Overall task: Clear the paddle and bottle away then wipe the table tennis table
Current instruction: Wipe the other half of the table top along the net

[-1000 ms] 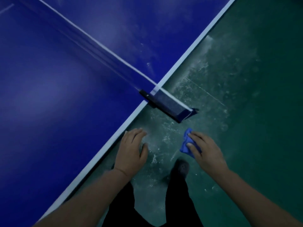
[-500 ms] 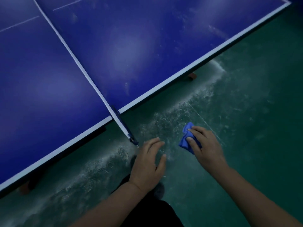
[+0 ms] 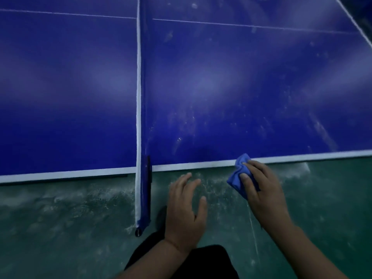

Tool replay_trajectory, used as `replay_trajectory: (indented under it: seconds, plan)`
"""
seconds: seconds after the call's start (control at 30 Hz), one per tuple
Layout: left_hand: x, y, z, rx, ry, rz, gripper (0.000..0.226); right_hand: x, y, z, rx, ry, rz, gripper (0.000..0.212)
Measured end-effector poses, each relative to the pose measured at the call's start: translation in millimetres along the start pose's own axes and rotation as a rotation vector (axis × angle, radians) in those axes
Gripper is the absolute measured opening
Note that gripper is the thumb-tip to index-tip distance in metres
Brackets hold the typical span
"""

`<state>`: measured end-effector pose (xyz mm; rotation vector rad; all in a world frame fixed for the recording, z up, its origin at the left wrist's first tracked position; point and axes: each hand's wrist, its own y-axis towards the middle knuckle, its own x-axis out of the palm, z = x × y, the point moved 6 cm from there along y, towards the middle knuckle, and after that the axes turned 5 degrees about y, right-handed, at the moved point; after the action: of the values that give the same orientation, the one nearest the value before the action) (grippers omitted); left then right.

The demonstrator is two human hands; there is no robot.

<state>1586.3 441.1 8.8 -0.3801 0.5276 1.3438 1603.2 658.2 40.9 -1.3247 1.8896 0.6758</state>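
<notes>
The blue worktop (image 3: 221, 87) of the table tennis table fills the upper part of the view, its white edge line running across just ahead of the person. The net (image 3: 143, 117) crosses it front to back, and its post end overhangs the near edge, left of both hands. Pale dust smears show on the right half of the surface, thickest toward the right edge.

The right hand (image 3: 261, 190) grips a crumpled blue cloth (image 3: 240, 174), fingers (image 3: 244, 178) curled over it and pinching it against the palm. The cloth's upper corner overlaps the white edge line right of the net; whether it touches the surface cannot be told.

The left hand (image 3: 185, 210) hovers over the green floor (image 3: 60, 228), short of the edge, fingers loosely spread and holding nothing.

The floor carries whitish scuffing along the table edge. Dark trousers (image 3: 211, 262) show at the bottom.
</notes>
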Motion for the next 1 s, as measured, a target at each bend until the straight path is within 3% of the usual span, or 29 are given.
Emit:
replay_trajectory:
  seconds: [0.17,0.3,0.5,0.67,0.83,0.93,1.0]
  plan:
    - [7,31,-18,-0.144,0.107,0.144,0.043,28,84,1,-0.146,0.0,-0.171,0.049]
    - [19,58,-38,-0.304,0.217,0.226,0.046,72,182,0,-0.339,-0.026,-0.294,0.037]
    - [34,76,-56,-0.505,0.417,0.36,0.049,152,330,-50,-0.78,-0.139,-0.394,0.032]
    - [42,68,-65,-0.624,0.548,0.455,0.048,218,420,-88,-0.929,-0.292,-0.441,0.043]
    - [51,59,-79,-0.701,0.61,0.517,0.049,272,416,-106,-0.876,-0.457,-0.475,0.057]
    - [53,56,-85,-0.74,0.639,0.518,0.05,285,350,-124,-0.981,-0.464,-0.534,0.061]
    - [53,59,-87,-0.751,0.647,0.509,0.052,285,286,-119,-1.107,-0.455,-0.666,0.066]
